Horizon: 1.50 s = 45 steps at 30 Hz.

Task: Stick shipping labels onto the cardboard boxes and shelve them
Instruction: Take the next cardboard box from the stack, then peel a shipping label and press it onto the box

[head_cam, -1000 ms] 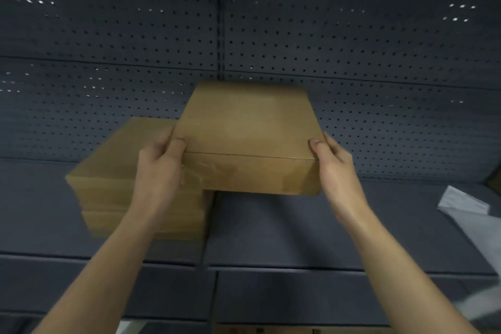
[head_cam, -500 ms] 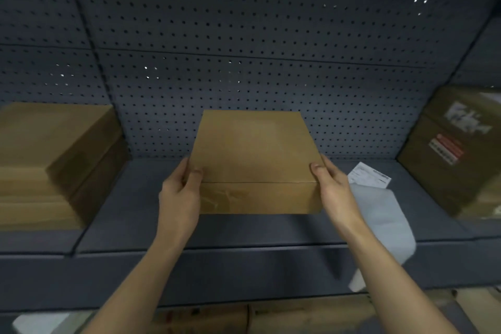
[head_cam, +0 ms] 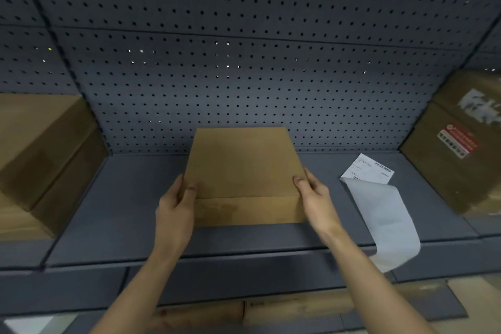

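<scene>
The flat cardboard box [head_cam: 244, 168] sat in the middle of the shelf [head_cam: 122, 211], its near face set back from the front edge and its far edge close to the perforated back panel [head_cam: 244, 76]. Whether its underside fully rested on the shelf could not be determined.

The left hand [head_cam: 176, 206] gripped the box at the near left corner, with the thumb [head_cam: 189, 192] laid on the top face and the fingers curled against the left side. The right hand [head_cam: 315, 198] gripped the near right corner in the same manner, with its thumb [head_cam: 298, 183] on the top face.

To the right of the box, and apart from it, a white label strip [head_cam: 379, 206] lay on the shelf. Its printed end pointed toward the back panel and its blank end hung over the front edge.

A stack of boxes [head_cam: 40, 144] occupied the left end of the shelf. A large carton [head_cam: 455, 149] bearing a red sticker [head_cam: 458, 141] occupied the right end.
</scene>
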Tool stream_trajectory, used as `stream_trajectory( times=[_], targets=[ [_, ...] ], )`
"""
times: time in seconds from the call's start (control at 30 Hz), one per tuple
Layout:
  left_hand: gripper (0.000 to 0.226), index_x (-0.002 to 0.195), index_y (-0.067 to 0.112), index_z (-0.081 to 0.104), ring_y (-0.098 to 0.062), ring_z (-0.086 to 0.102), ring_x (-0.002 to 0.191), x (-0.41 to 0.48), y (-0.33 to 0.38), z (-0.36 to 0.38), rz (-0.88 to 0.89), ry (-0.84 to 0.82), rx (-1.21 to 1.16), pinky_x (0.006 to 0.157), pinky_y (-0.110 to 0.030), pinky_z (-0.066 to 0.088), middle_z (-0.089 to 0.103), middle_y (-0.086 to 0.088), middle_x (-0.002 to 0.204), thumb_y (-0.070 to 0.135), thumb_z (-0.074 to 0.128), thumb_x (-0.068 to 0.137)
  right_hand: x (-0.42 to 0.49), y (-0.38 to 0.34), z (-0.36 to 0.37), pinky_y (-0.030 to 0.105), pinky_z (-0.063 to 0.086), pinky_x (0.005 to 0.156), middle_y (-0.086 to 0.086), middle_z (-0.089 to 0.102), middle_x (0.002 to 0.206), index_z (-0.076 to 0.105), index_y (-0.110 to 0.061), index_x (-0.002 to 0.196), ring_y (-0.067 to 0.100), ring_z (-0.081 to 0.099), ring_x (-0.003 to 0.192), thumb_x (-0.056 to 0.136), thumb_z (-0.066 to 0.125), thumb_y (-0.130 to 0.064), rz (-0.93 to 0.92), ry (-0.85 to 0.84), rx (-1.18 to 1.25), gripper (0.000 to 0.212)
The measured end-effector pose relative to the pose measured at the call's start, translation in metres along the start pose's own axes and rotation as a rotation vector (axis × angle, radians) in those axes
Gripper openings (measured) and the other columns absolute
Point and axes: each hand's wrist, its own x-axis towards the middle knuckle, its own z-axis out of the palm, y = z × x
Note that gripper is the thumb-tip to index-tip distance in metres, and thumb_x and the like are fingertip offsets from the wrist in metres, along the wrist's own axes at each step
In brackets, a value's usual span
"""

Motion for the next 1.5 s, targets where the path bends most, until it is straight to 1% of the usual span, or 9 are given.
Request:
stream_trajectory(
  times=[0.13, 0.27, 0.53, 0.73, 0.9, 1.2, 1.33, 1.43, 1.5],
  targets=[
    [0.044, 0.146, 0.022, 0.046, -0.009, 0.054, 0.123, 0.002, -0.008, 0.003, -0.002, -0.015, 0.048, 0.110, -0.035, 0.041, 0.061, 0.011, 0.132, 0.028, 0.046, 0.103, 0.010, 0.011, 0.003, 0.012, 0.042, 0.090, -0.017, 0.065, 0.124, 0.054, -0.030, 0.135, -0.004, 0.059, 0.113, 0.102, 0.046, -0.025, -0.006, 0.001, -0.018, 0.035],
    [0.052, 0.152, 0.021, 0.035, -0.007, 0.050, 0.127, 0.003, -0.015, 0.006, -0.020, -0.041, 0.072, 0.111, -0.029, 0.038, 0.054, 0.010, 0.141, 0.032, 0.046, 0.102, 0.012, 0.025, 0.003, 0.021, 0.043, 0.102, -0.016, 0.066, 0.124, 0.055, -0.026, 0.137, -0.002, 0.060, 0.114, 0.102, 0.046, -0.025, -0.007, 0.003, -0.038, 0.035],
    [0.048, 0.149, 0.024, 0.040, 0.013, 0.057, 0.099, 0.003, -0.017, 0.007, -0.005, -0.032, 0.115, 0.089, -0.017, 0.047, 0.063, 0.019, 0.121, 0.032, 0.045, 0.102, 0.013, 0.031, 0.004, 0.020, 0.043, 0.104, -0.015, 0.066, 0.125, 0.053, -0.025, 0.140, -0.003, 0.059, 0.115, 0.102, 0.048, -0.026, -0.008, 0.014, -0.010, 0.038],
    [0.041, 0.142, 0.025, 0.048, 0.002, 0.057, 0.094, 0.001, -0.010, 0.009, 0.020, -0.008, 0.148, 0.077, -0.021, 0.043, 0.063, 0.018, 0.110, 0.023, 0.048, 0.101, 0.011, 0.024, 0.001, 0.026, 0.040, 0.109, -0.015, 0.064, 0.128, 0.052, -0.023, 0.140, 0.000, 0.058, 0.118, 0.102, 0.049, -0.028, 0.020, -0.003, -0.035, 0.039],
    [0.056, 0.146, 0.016, 0.044, -0.028, 0.051, 0.125, 0.005, -0.003, 0.010, 0.065, 0.060, 0.266, 0.104, -0.042, 0.044, 0.054, -0.006, 0.140, 0.012, 0.061, 0.092, 0.007, 0.021, -0.010, 0.025, 0.030, 0.114, -0.010, 0.049, 0.144, 0.040, -0.019, 0.149, 0.007, 0.043, 0.134, 0.100, 0.052, -0.038, 0.032, 0.053, -0.076, 0.054],
    [0.034, 0.122, 0.012, 0.065, -0.018, 0.057, 0.102, -0.009, 0.031, 0.046, 0.336, 0.059, 0.357, 0.088, -0.028, 0.043, 0.064, -0.006, 0.118, 0.002, 0.060, 0.089, 0.006, 0.020, -0.077, 0.009, 0.036, 0.092, -0.006, 0.065, 0.119, 0.060, -0.015, 0.131, 0.002, 0.057, 0.112, 0.099, 0.055, -0.021, -0.058, 0.168, -0.215, 0.033],
    [0.029, 0.118, 0.014, 0.066, -0.032, 0.062, 0.078, -0.020, 0.051, 0.089, 0.372, 0.013, 0.366, 0.070, -0.029, 0.046, 0.070, -0.015, 0.094, 0.005, 0.060, 0.091, 0.010, 0.023, -0.121, 0.002, 0.039, 0.087, -0.007, 0.070, 0.109, 0.068, -0.013, 0.117, 0.005, 0.062, 0.108, 0.098, 0.056, -0.017, -0.110, 0.205, -0.270, 0.023],
    [0.027, 0.115, 0.017, 0.067, -0.010, 0.054, 0.050, -0.032, 0.063, 0.132, 0.389, -0.038, 0.353, 0.054, -0.012, 0.043, 0.072, -0.009, 0.085, 0.007, 0.059, 0.092, 0.012, 0.026, -0.158, 0.008, 0.044, 0.078, -0.005, 0.072, 0.101, 0.070, -0.015, 0.110, 0.009, 0.064, 0.099, 0.098, 0.055, -0.020, -0.142, 0.224, -0.373, 0.020],
    [0.026, 0.113, 0.018, 0.068, 0.003, 0.059, 0.062, -0.038, 0.069, 0.165, 0.419, -0.080, 0.351, 0.062, -0.001, 0.039, 0.072, 0.003, 0.090, 0.006, 0.060, 0.091, 0.017, 0.031, -0.183, 0.021, 0.046, 0.074, 0.001, 0.073, 0.094, 0.070, -0.014, 0.110, 0.018, 0.064, 0.097, 0.098, 0.055, -0.022, -0.140, 0.240, -0.432, 0.020]
  ],
)
